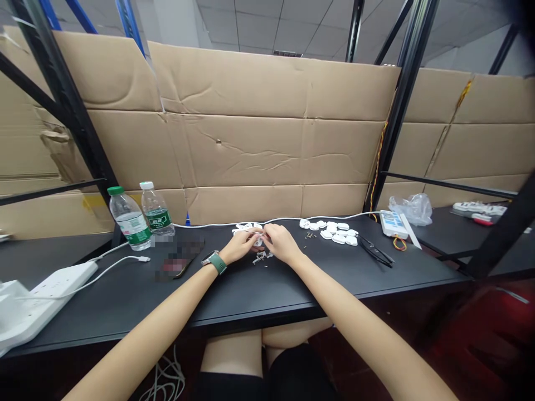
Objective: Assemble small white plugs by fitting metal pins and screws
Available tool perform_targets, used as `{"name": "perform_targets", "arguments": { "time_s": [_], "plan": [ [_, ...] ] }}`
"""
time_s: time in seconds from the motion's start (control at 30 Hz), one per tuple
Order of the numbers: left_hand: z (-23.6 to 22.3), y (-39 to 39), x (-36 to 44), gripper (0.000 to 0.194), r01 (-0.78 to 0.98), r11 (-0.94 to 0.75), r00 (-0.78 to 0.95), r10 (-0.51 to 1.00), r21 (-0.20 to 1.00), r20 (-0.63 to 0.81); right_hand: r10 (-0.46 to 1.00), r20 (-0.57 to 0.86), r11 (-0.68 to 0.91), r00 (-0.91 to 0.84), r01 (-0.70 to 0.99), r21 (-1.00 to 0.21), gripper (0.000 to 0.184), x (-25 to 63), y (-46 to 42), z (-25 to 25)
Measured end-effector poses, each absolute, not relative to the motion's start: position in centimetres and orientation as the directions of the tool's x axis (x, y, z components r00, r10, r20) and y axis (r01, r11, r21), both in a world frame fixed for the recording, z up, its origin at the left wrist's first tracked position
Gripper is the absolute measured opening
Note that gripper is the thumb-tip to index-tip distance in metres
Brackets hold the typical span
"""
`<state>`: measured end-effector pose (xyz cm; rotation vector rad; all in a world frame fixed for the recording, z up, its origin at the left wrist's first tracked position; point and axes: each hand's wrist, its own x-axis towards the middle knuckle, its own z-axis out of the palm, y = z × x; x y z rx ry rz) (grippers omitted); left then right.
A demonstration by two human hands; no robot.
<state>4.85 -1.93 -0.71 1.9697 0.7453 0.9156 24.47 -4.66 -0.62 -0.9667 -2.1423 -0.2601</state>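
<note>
Cardboard sheets (259, 150) stand behind a black desk (267, 289), between dark metal posts. In the head view, a small white part (258, 241) sits at the left hand (241, 245) and right hand (282, 243), mostly hidden by them. The left fingers curl closed around it; the right fingertips bunch against it, but whether they grip anything cannot be told. Pale bits (262, 257) lie just on its near side, too small to identify.

Right of the white part are small screws (310, 235), then roughly ten white covers (339, 239), overlapping and hard to count, one black hand tool (376, 252) and one white box (393, 224). Left of it are two bottles (130, 219) and one dark phone (179, 262), partly blurred. Farther left, one power strip (62, 289) is cut off by the picture border. Broad desk surface separates the white part from the front edge.
</note>
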Motion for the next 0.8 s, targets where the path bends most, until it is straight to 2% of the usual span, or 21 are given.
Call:
{"name": "perform_targets", "arguments": {
  "time_s": [0.33, 0.6, 0.8],
  "plan": [
    [-0.64, -2.07, 4.89, 0.047, 0.166, -0.532, 0.586, 0.730, 0.830, 0.351, 0.540, 0.730, 0.703, -0.419, 0.702, -0.117, 0.018, 24.34, -4.50, -0.71],
    [-0.44, -2.33, 4.97, 0.046, 0.168, -0.532, 0.572, 0.738, 0.830, 0.358, 0.535, 0.729, 0.656, -0.428, 0.754, -0.040, 0.017, 24.36, -4.75, -0.65],
    [-0.72, -2.03, 4.82, 0.047, 0.180, -0.555, 0.566, 0.733, 0.812, 0.376, 0.508, 0.723, 0.679, -0.468, 0.734, -0.003, 0.013, 24.28, -4.77, -0.57]
  ]
}}
